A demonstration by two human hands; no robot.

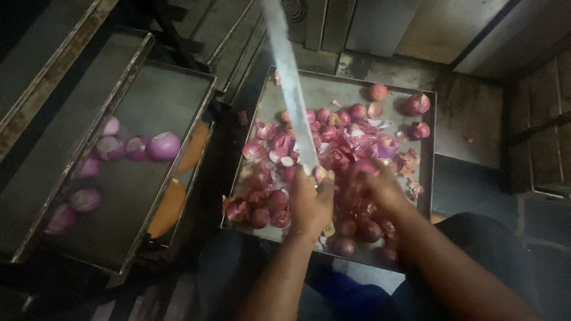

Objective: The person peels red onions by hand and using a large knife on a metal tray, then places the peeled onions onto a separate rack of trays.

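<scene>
Left hand (309,202) — closed around the handle of a long knife (290,83), whose pale blade runs up and away from the fist toward the top of the view, tilted slightly leftward. A small piece of onion (321,173) shows at the thumb, just where blade meets hand. Right hand (377,187) — just beside the left, fingers curled down over a red onion (364,167) in the pile; whether it truly grips the onion cannot be told, as the fingertips are blurred. Both hands work over a square metal tray (428,178), which holds whole red onions along its near and far edges and a heap of loose skins (351,145) at its centre. To the left, well apart, a second, darker tray (160,95) carries several peeled onions (163,145), paler and smoother than those unpeeled. An orange vessel (169,205) shows partly beneath its right edge.
</scene>
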